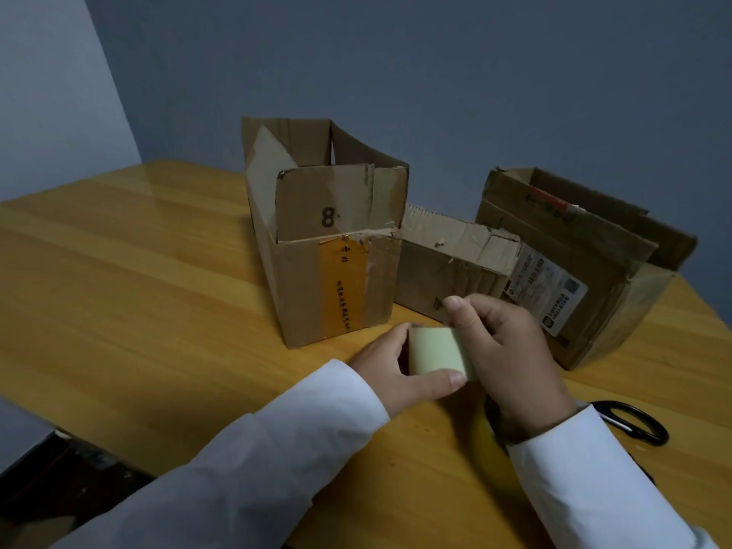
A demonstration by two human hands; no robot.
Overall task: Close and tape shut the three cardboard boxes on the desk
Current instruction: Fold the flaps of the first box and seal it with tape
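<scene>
Three open cardboard boxes stand on the wooden desk [130, 271]. The tall box [325, 279], marked "8" and bearing an orange tape strip, has its flaps upright. A low small box [447, 267] sits to its right, and a wide box [586, 279] with a white shipping label stands at the right, flaps up. In front of them I hold a pale yellow tape roll [437, 350] just above the desk. My left hand [400, 374] grips the roll, thumb along its near side. My right hand [511, 350] pinches the roll's right edge with thumb and fingers.
Black-handled scissors [633, 422] lie on the desk at the right, partly hidden by my right sleeve. A grey-blue wall rises behind the desk. The desk's left edge drops to a dark floor at the lower left.
</scene>
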